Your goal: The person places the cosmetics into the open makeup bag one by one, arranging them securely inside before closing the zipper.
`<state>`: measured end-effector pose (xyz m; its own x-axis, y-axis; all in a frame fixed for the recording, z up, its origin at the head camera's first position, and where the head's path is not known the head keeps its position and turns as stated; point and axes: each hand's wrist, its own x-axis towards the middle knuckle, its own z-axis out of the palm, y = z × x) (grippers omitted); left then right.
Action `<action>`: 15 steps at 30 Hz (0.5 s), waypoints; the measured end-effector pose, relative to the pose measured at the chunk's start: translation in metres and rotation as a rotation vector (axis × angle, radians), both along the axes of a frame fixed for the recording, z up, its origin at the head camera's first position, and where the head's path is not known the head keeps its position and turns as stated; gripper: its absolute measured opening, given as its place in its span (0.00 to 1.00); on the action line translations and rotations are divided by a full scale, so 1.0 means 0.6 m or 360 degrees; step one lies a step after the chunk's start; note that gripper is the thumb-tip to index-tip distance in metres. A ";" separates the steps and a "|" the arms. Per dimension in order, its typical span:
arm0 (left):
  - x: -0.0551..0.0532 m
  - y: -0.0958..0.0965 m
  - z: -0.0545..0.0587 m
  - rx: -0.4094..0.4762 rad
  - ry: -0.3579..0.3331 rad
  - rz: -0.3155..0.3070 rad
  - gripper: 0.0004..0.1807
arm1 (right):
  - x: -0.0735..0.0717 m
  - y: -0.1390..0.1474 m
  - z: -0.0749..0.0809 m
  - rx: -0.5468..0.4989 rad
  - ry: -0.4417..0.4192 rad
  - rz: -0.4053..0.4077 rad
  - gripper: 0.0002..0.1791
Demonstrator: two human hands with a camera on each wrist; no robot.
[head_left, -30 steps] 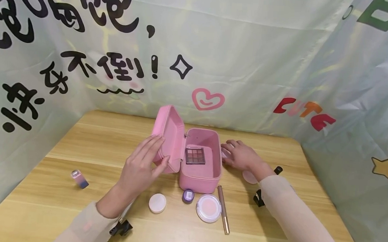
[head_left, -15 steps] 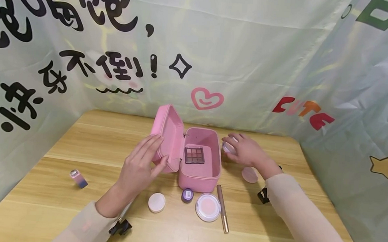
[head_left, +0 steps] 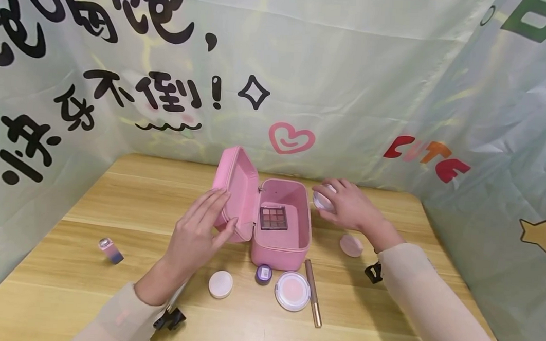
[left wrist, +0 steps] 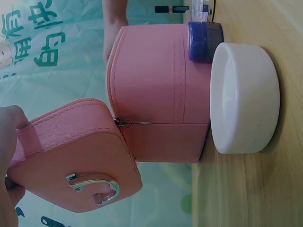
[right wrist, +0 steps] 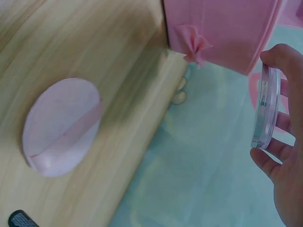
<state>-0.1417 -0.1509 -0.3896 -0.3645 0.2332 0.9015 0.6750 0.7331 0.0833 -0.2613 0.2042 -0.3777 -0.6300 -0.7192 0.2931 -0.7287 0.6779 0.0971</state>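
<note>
A pink cosmetic case (head_left: 280, 257) stands on the table with its lid (head_left: 243, 197) raised to the left. My left hand (head_left: 197, 233) holds that lid by its edge, fingers on the outside and thumb at the near rim. Inside the case lies an eyeshadow palette (head_left: 274, 218). Right of the case, my right hand (head_left: 352, 208) grips a round clear-rimmed compact (head_left: 323, 199). In the right wrist view the compact (right wrist: 267, 109) is seen edge-on between thumb and fingers, raised beside the case. A pale pink powder puff (head_left: 351, 245) lies on the table below that hand.
In front of the case are a white round jar (head_left: 220, 284), a small purple jar (head_left: 264, 274), a pink compact (head_left: 292, 292) and a brown-and-gold pencil-like tube (head_left: 314, 295). A pink-and-blue lipstick (head_left: 111, 250) lies at left. A printed curtain (head_left: 351, 92) hangs behind the table.
My right hand has lifted the compact from beside the case and moved slightly back and to the right. The left hand and the lid have stayed put.
</note>
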 end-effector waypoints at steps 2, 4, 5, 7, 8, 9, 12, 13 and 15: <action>0.000 0.000 0.000 -0.0004 -0.0004 0.0001 0.25 | 0.002 -0.003 0.004 -0.0003 0.0030 0.0019 0.28; 0.000 0.000 0.000 -0.0007 -0.0011 0.0001 0.25 | 0.005 -0.008 0.009 -0.0007 0.0053 0.0032 0.28; 0.000 0.000 0.000 -0.0008 -0.0011 0.0001 0.25 | 0.008 -0.011 0.013 -0.0010 0.0055 0.0040 0.28; 0.000 -0.001 -0.001 -0.0007 -0.0013 0.0000 0.25 | 0.013 -0.019 0.020 -0.0007 0.0054 0.0046 0.28; -0.001 -0.001 -0.001 -0.0005 -0.0012 -0.0003 0.25 | 0.017 -0.023 0.024 -0.0006 0.0051 0.0052 0.28; -0.001 -0.001 -0.001 -0.0007 -0.0012 -0.0001 0.25 | 0.020 -0.028 0.027 -0.0004 0.0048 0.0059 0.29; -0.001 -0.001 -0.002 -0.0009 -0.0013 0.0003 0.25 | 0.029 -0.044 0.037 0.0000 0.0039 0.0100 0.29; -0.001 -0.001 -0.002 -0.0009 -0.0014 0.0003 0.25 | 0.031 -0.048 0.039 -0.0001 0.0041 0.0116 0.29; 0.000 -0.002 -0.002 -0.0011 -0.0017 0.0004 0.25 | 0.035 -0.057 0.040 0.0005 0.0039 0.0140 0.29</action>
<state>-0.1419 -0.1519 -0.3911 -0.3748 0.2384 0.8959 0.6724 0.7352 0.0857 -0.2406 0.1700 -0.3534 -0.5568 -0.7725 0.3052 -0.7829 0.6109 0.1178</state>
